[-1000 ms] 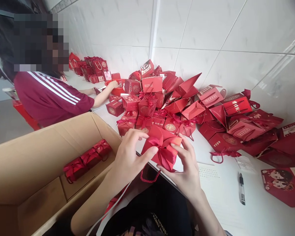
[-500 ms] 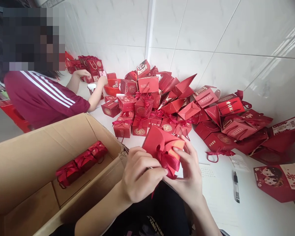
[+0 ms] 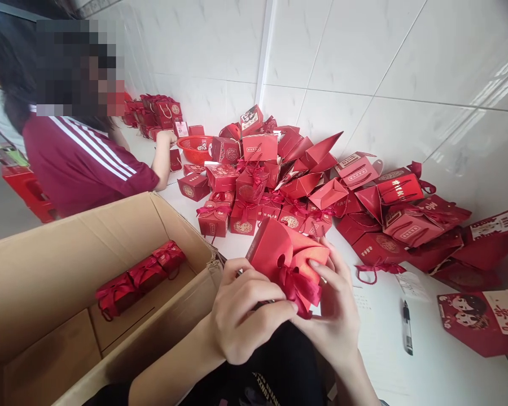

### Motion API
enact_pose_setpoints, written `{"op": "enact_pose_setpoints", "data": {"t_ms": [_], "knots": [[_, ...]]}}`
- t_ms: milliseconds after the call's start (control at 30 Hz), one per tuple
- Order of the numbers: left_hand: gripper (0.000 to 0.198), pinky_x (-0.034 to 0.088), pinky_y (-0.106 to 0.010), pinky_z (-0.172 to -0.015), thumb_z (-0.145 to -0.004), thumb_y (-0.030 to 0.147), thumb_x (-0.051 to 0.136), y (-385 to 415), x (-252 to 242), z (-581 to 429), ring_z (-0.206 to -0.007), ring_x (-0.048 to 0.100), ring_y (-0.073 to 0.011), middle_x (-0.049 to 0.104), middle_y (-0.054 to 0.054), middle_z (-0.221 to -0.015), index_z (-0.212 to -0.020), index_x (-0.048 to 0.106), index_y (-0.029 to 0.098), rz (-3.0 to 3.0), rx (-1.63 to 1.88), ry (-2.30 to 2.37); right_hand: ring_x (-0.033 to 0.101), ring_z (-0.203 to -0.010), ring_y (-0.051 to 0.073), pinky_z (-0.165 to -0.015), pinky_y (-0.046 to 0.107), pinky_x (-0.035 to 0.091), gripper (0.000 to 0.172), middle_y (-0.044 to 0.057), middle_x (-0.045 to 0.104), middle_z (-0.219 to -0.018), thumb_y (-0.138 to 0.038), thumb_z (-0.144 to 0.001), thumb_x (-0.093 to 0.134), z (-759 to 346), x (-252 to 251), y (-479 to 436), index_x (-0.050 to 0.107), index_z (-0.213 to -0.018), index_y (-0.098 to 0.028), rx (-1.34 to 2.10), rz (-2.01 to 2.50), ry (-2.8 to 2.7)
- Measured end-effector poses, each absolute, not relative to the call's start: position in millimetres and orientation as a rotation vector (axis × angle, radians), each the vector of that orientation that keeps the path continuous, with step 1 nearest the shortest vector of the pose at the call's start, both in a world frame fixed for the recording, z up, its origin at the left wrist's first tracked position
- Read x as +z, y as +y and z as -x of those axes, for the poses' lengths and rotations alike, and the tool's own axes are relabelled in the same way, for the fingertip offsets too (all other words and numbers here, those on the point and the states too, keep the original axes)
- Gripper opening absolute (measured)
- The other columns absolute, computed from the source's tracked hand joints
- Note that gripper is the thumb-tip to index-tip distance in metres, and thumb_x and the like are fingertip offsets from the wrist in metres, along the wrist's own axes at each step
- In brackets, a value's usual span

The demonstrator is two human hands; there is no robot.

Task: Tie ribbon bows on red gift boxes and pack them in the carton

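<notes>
A red gift box (image 3: pixel 275 242) with curved, overlapping top flaps is held between my two hands, above my lap at the table's edge. Its dark red ribbon bow (image 3: pixel 298 287) is tied across the front of the flaps. My left hand (image 3: pixel 252 307) is closed, thumb and forefinger pinching at the lower edge of the ribbon; the other fingers curl against the box. My right hand (image 3: pixel 336 296) wraps round the box's right side, thumb below and fingers over the top flap. The underside of the box is hidden.
A cardboard carton (image 3: pixel 152 197) at left holds several ribboned red boxes (image 3: pixel 139 276). Many red gift boxes (image 3: pixel 260 146) are heaped along the tiled wall. A pen (image 3: pixel 407 327) and paper lie on the white table at right. Another person (image 3: pixel 80 163) sits at left by a red basket (image 3: pixel 195 149).
The gift box and both hands have shifted slightly right and down. The other person's hand has drawn back, and the view has turned a little left.
</notes>
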State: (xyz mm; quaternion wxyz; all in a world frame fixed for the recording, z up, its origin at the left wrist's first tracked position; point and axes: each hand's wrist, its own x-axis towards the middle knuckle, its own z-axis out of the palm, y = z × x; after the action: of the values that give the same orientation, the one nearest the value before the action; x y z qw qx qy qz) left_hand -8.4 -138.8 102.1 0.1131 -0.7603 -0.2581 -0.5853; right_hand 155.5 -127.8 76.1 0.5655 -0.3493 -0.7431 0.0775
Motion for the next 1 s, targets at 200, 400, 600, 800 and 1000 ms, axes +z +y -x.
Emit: {"op": "enact_pose_setpoints", "data": {"t_ms": [200, 400, 600, 800, 1000], "knots": [[0.015, 0.041, -0.033, -0.071, -0.076, 0.004, 0.06, -142.6, 104.0, 9.5, -0.065, 0.057, -0.0091, 0.063, 0.0, -0.075, -0.085, 0.063, 0.016, 2.239, -1.706, -0.761, 0.034, -0.133, 0.031, -0.101, 0.05, 0.041, 0.068, 0.009, 0.031, -0.146, -0.025, -0.068, 0.078, -154.2, 75.8, -130.1, 0.046, -0.127, -0.028, 0.205, 0.814, -1.753], [0.015, 0.039, -0.033, -0.071, -0.074, 0.001, 0.059, -146.0, 108.9, 8.9, -0.062, 0.055, -0.0086, 0.061, 0.001, -0.072, -0.08, 0.061, 0.015, 2.236, -1.643, -0.799, 0.034, -0.133, 0.031, -0.101, 0.049, 0.042, 0.065, 0.01, 0.031, -0.146, -0.027, -0.068, 0.078, -154.9, 75.2, -131.4, 0.046, -0.126, -0.026, 0.176, 0.817, -1.768], [0.019, 0.041, -0.032, -0.07, -0.071, 0.0, 0.058, -144.3, 109.5, 8.8, -0.065, 0.054, -0.0105, 0.059, -0.001, -0.074, -0.083, 0.059, 0.014, 2.271, -1.608, -0.782, 0.034, -0.132, 0.032, -0.1, 0.049, 0.042, 0.063, 0.013, 0.033, -0.143, -0.026, -0.067, 0.078, -157.6, 72.5, -131.5, 0.049, -0.123, -0.025, 0.209, 0.831, -1.816], [0.017, 0.047, -0.033, -0.078, -0.077, 0.009, 0.054, -152.8, 95.0, 64.3, -0.088, 0.055, -0.0187, 0.056, -0.007, -0.093, -0.091, 0.058, 0.019, 2.174, -1.412, -1.388, 0.053, -0.117, 0.029, -0.089, 0.046, 0.052, 0.054, 0.011, 0.055, -0.125, -0.041, -0.071, 0.072, -163.0, 58.1, -106.3, 0.054, -0.119, -0.026, 0.896, 0.9, -1.201], [0.02, 0.051, -0.039, -0.076, -0.079, 0.042, 0.053, -182.7, 68.7, 179.2, -0.085, 0.063, -0.0249, 0.066, -0.004, -0.092, -0.084, 0.066, 0.028, 2.079, -0.872, -1.908, 0.064, -0.101, 0.02, -0.088, 0.037, 0.053, 0.035, 0.002, 0.069, -0.106, -0.054, -0.083, 0.053, -157.0, 64.2, -85.8, 0.065, -0.102, -0.028, 1.823, 0.615, -0.442]]}}
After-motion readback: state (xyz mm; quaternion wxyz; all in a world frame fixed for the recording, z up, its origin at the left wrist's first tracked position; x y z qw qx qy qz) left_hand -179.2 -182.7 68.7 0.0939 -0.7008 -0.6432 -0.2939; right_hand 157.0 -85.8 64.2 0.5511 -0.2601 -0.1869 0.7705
